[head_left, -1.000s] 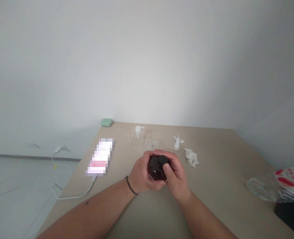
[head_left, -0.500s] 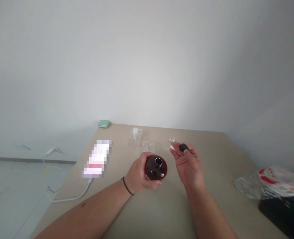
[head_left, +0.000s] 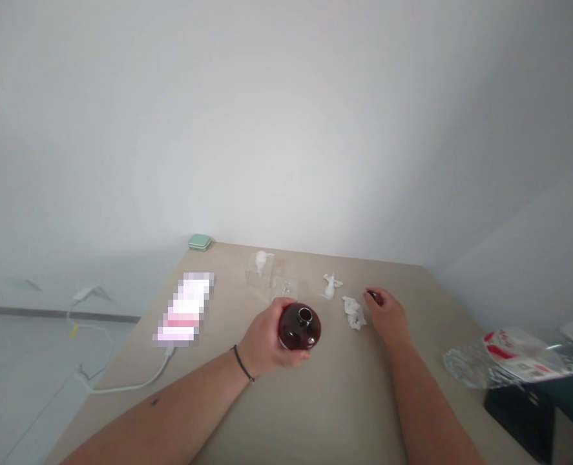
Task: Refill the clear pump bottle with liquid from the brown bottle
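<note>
My left hand (head_left: 261, 341) is wrapped round a dark red-brown bottle (head_left: 296, 332), held over the table with its uncapped neck facing up towards me. To the right, my right hand (head_left: 389, 318) rests low at the table, its fingers closed on a small black cap (head_left: 373, 296), mostly hidden by them. Beside that hand lies a crumpled white tissue (head_left: 353, 313). A white nozzle-like piece (head_left: 330, 288) lies beyond it with white scraps around it. Behind the bottle is a clear plastic piece (head_left: 285, 285), partly hidden by my left hand.
A white pump head (head_left: 261, 259) sits in clear plastic packaging at the back. On the left are a phone (head_left: 187, 309) with a white cable (head_left: 135, 388) and a green case (head_left: 199, 242). A clear bottle with a red label (head_left: 509, 355) lies at the right above a black object (head_left: 521, 416).
My right hand has moved right and down to the table with the black cap, uncovering the tissue and the nozzle-like piece. My left hand still holds the bottle in nearly the same place.
</note>
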Action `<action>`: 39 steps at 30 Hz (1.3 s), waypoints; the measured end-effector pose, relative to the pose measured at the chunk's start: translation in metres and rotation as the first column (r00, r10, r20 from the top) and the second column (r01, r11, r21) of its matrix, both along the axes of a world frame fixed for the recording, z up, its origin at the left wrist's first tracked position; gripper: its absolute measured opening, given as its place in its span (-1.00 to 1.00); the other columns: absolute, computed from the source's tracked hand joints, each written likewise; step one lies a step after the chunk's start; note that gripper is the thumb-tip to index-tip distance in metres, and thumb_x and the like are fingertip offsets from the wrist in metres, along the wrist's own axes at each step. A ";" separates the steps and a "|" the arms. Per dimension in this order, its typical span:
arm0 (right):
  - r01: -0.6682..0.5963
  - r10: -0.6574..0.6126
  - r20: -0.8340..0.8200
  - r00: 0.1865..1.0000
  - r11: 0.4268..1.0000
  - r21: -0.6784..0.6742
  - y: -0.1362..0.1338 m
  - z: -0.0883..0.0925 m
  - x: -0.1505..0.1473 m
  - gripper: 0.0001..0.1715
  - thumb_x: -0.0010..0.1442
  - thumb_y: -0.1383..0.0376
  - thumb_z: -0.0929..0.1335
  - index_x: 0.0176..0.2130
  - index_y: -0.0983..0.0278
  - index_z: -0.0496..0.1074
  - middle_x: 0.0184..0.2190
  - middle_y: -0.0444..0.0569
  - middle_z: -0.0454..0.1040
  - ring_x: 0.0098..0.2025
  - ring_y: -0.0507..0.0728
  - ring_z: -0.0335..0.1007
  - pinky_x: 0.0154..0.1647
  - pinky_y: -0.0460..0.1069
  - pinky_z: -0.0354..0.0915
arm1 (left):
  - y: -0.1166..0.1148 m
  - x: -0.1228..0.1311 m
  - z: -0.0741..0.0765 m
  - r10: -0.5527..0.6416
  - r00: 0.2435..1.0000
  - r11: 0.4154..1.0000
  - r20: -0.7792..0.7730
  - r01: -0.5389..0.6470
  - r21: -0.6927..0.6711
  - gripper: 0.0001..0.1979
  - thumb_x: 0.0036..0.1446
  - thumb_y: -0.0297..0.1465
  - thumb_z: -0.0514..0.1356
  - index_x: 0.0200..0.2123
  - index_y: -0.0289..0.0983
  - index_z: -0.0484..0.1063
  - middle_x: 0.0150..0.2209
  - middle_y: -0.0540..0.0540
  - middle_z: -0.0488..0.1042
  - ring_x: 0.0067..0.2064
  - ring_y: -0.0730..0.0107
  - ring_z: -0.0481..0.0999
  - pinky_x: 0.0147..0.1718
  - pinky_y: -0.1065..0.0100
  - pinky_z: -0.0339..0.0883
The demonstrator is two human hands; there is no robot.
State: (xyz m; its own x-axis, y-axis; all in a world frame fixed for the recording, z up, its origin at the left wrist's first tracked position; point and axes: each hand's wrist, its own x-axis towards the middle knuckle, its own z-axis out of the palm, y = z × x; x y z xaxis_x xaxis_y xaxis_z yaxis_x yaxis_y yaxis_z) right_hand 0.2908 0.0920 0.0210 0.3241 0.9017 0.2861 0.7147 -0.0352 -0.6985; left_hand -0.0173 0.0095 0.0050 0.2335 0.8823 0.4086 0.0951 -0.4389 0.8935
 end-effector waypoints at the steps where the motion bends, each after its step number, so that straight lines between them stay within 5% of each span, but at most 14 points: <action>1: 0.003 -0.001 0.053 0.999 1.000 -0.029 0.001 -0.003 0.001 -0.65 0.06 0.11 0.35 -0.22 0.24 0.56 -0.39 0.01 0.56 -0.32 0.20 0.46 -0.20 0.08 0.32 | 0.000 0.000 0.000 -0.001 1.000 1.000 0.002 0.001 -0.003 -0.15 -0.22 -0.02 0.46 0.08 -0.21 0.22 -0.07 -0.19 0.53 -0.07 0.04 0.57 -0.02 0.06 0.42; 9: 0.059 0.028 0.335 0.942 0.968 -0.246 0.008 -0.018 0.010 -0.66 0.15 0.18 0.33 -0.15 0.25 0.58 -0.15 0.13 0.62 -0.06 0.32 0.52 -0.02 0.14 0.30 | -0.001 -0.003 0.000 -0.027 1.000 0.999 0.003 0.027 -0.020 -0.14 -0.19 -0.04 0.47 0.11 -0.21 0.20 -0.05 -0.19 0.52 -0.05 0.05 0.56 0.01 0.07 0.41; 19: 0.099 0.032 0.389 0.921 0.944 -0.313 0.004 -0.013 0.009 -0.54 0.15 0.19 0.33 0.03 0.19 0.52 -0.07 0.10 0.60 0.01 0.33 0.49 0.01 0.18 0.28 | -0.002 -0.005 -0.004 -0.058 0.998 0.997 0.020 0.059 -0.048 -0.05 -0.16 0.00 0.47 0.19 -0.19 0.11 0.03 -0.22 0.48 0.04 0.01 0.53 0.10 0.04 0.35; 24: 0.123 -0.029 0.359 0.933 0.963 -0.240 -0.010 0.001 0.009 -0.38 0.16 0.22 0.27 0.20 0.23 0.38 -0.34 -0.03 0.52 -0.24 0.23 0.49 -0.06 0.14 0.29 | -0.003 -0.005 -0.006 -0.095 0.991 0.989 0.093 0.105 -0.102 0.11 -0.25 0.12 0.45 0.24 -0.16 -0.02 0.05 -0.24 0.47 0.06 -0.02 0.52 0.13 0.01 0.32; 28: -0.012 0.007 0.097 0.995 0.998 0.060 -0.029 0.005 -0.007 -0.46 0.20 0.21 0.24 0.14 0.25 0.38 -0.45 -0.13 0.37 -0.41 0.14 0.34 -0.25 0.05 0.28 | 0.000 -0.007 -0.007 -0.046 0.977 0.998 0.208 0.054 -0.034 -0.15 0.09 0.24 0.13 0.24 -0.19 0.04 0.08 -0.27 0.41 0.07 0.05 0.47 0.08 0.07 0.33; 30: -0.154 0.182 -0.119 0.976 0.965 0.211 -0.042 0.003 -0.025 -0.51 0.23 0.11 0.28 0.10 0.22 0.40 -0.42 -0.13 0.36 -0.41 0.14 0.31 -0.32 0.03 0.28 | 0.003 -0.011 -0.005 0.150 0.969 0.988 0.197 -0.152 -0.008 -0.41 0.30 0.10 -0.01 0.17 -0.19 0.14 0.02 -0.21 0.41 0.02 0.14 0.45 0.03 0.12 0.33; 33: -0.388 0.469 -0.274 0.840 0.871 0.302 -0.062 -0.004 -0.058 -0.51 0.24 0.00 0.34 0.10 0.12 0.40 -0.23 -0.06 0.44 -0.20 0.17 0.39 -0.12 0.07 0.33 | 0.012 -0.019 -0.003 0.410 0.909 0.912 0.075 -0.410 -0.012 -0.73 0.31 -0.22 0.10 0.02 -0.19 0.25 -0.13 -0.10 0.38 -0.12 0.27 0.41 -0.09 0.22 0.34; 37: -0.698 0.763 -0.370 0.530 0.640 0.321 -0.082 -0.012 -0.095 -0.15 0.14 -0.17 0.40 0.30 0.01 0.16 0.16 0.05 0.35 0.21 0.31 0.28 0.16 0.20 0.26 | 0.025 -0.026 -0.005 0.394 0.917 0.918 -0.057 -0.396 -0.028 -0.53 0.11 -0.39 0.25 0.08 -0.20 0.22 -0.01 -0.13 0.34 -0.03 0.22 0.41 -0.11 0.23 0.37; 39: -0.745 0.779 -0.441 0.446 0.596 0.299 -0.086 -0.014 -0.107 0.00 0.06 -0.15 0.47 0.33 -0.03 0.05 0.25 0.06 0.28 0.29 0.32 0.21 0.28 0.25 0.15 | 0.030 -0.026 -0.007 0.339 0.936 0.940 -0.094 -0.342 -0.018 -0.38 0.05 -0.36 0.32 0.16 -0.22 0.18 0.12 -0.20 0.30 0.10 0.11 0.38 0.06 0.09 0.33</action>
State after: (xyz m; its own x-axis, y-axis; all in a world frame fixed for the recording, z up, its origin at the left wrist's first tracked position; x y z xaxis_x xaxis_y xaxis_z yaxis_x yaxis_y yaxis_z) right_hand 0.1840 0.0059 0.0074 -0.3858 0.8456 0.3691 -0.0014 0.3995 -0.9167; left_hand -0.0437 0.0397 -0.0025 -0.0495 0.9282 0.3688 0.3122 -0.3363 0.8885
